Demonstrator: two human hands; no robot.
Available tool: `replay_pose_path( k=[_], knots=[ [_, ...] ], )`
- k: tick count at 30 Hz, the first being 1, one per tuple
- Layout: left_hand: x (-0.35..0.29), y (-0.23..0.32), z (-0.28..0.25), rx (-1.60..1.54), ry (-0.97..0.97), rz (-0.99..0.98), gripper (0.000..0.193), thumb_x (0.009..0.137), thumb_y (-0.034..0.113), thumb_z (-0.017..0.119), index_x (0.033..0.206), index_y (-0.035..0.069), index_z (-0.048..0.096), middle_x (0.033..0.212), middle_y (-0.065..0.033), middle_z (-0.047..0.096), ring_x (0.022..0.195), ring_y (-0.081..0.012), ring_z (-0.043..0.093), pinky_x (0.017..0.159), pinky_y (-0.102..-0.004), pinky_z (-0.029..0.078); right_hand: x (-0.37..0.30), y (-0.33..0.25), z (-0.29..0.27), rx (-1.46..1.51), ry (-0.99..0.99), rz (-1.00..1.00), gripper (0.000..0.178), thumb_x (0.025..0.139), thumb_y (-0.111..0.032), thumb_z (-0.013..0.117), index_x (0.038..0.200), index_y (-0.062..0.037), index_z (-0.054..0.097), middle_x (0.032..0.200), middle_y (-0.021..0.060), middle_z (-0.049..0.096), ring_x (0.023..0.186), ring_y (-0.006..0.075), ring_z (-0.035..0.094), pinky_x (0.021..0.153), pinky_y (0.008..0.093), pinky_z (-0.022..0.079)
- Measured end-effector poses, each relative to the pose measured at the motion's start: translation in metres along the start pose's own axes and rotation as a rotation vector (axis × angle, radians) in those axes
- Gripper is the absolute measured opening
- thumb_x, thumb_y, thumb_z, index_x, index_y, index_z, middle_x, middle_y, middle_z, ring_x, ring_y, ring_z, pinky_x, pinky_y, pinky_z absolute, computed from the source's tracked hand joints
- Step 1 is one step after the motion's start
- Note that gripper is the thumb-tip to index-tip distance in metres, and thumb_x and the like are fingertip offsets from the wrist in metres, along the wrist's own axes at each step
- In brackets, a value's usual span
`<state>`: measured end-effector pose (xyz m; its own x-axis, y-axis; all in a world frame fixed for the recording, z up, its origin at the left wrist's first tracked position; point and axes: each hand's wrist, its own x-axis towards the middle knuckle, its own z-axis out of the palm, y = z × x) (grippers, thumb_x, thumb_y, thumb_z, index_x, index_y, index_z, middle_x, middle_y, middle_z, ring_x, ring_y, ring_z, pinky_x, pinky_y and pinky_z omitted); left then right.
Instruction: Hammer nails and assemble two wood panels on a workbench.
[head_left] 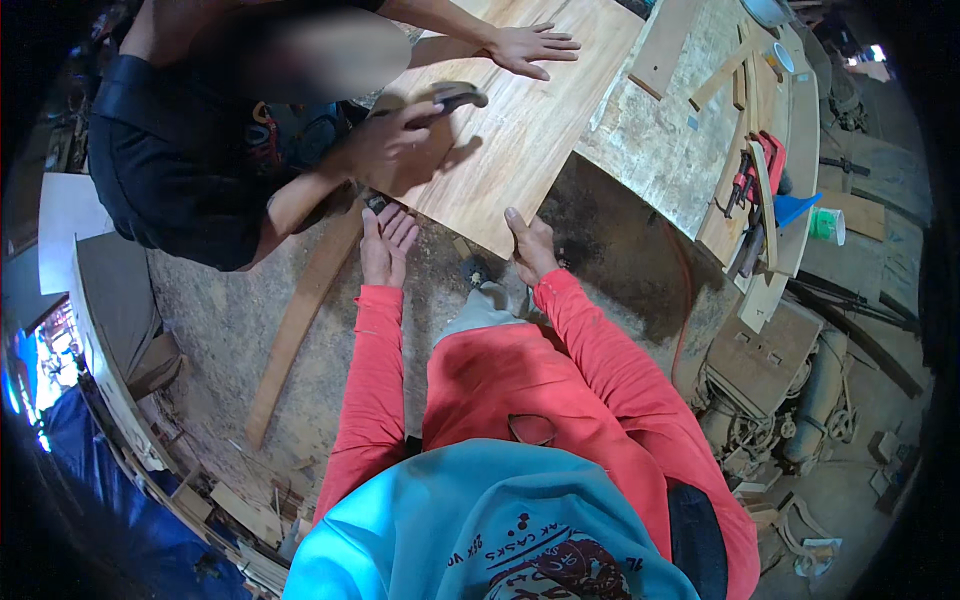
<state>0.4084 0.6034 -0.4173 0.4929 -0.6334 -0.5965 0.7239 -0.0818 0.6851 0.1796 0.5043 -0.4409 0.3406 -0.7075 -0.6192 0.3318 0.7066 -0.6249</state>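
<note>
A wide, pale wooden board [520,130] reaches from the bench toward me. My right hand [533,245] grips its near corner, thumb on top and fingers underneath. My left hand [388,245] is open, palm up, with its fingers stretched out at the board's left edge; I cannot tell whether they touch it. Across from me a co-worker in dark clothes leans over the board. One of the co-worker's hands [535,48] lies flat on it, and the other holds a dark tool with a curved head [458,96] above it.
To the right is a worn bench top [650,150] with wood strips, red clamps [770,160] and a green-and-white container [827,226]. A long plank [300,330] lies on the floor at left. Below the bench at right stands a machine with a cylindrical tank [815,395].
</note>
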Motion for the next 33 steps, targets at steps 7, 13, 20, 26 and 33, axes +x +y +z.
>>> replay_pose_path(
  k=[7,13,20,26,33],
  knots=[
    [-0.009,-0.001,-0.022,-0.078,0.064,0.0,0.067,0.102,0.053,0.045,0.131,-0.008,0.044,0.141,-0.0283,0.046,0.131,-0.0395,0.049,0.111,-0.0521,0.042,0.002,0.002,-0.002,-0.068,0.069,-0.05,0.045,0.095,-0.021,0.068,0.131,0.0034,0.055,0.12,0.0123,0.066,0.105,0.0216,0.065,0.09,0.0363,0.053],
    [-0.025,-0.016,-0.048,-0.12,0.167,-0.054,0.067,0.103,0.053,0.042,0.132,-0.007,0.046,0.137,-0.0243,0.052,0.123,-0.0354,0.056,0.105,-0.0475,0.049,-0.003,-0.001,0.004,-0.032,0.065,-0.045,0.04,0.097,-0.017,0.065,0.13,0.0033,0.055,0.118,0.0127,0.067,0.102,0.0207,0.065,0.088,0.0349,0.053],
    [-0.042,-0.031,-0.054,-0.067,0.132,-0.09,0.065,0.105,0.051,0.039,0.131,-0.007,0.05,0.124,-0.0208,0.063,0.112,-0.0303,0.064,0.098,-0.0433,0.054,0.006,0.008,-0.006,-0.082,0.056,-0.054,0.052,0.093,-0.027,0.072,0.132,0.0029,0.054,0.12,0.0129,0.065,0.106,0.0225,0.065,0.091,0.0392,0.055],
    [-0.041,-0.028,-0.041,-0.085,0.089,-0.1,0.061,0.105,0.048,0.042,0.13,-0.006,0.051,0.128,-0.0228,0.06,0.116,-0.0327,0.061,0.103,-0.0456,0.05,0.012,0.013,-0.015,-0.048,0.042,-0.039,0.052,0.094,-0.024,0.071,0.133,0.0038,0.053,0.125,0.0135,0.063,0.108,0.0241,0.064,0.094,0.0402,0.054],
    [-0.031,-0.017,-0.02,-0.079,0.044,-0.061,0.062,0.106,0.047,0.039,0.131,-0.008,0.049,0.127,-0.0232,0.061,0.11,-0.0316,0.065,0.096,-0.0427,0.055,0.012,0.014,-0.012,-0.051,0.028,-0.044,0.055,0.093,-0.026,0.072,0.135,0.004,0.052,0.127,0.0131,0.063,0.109,0.0229,0.063,0.095,0.0379,0.052]
  ],
)
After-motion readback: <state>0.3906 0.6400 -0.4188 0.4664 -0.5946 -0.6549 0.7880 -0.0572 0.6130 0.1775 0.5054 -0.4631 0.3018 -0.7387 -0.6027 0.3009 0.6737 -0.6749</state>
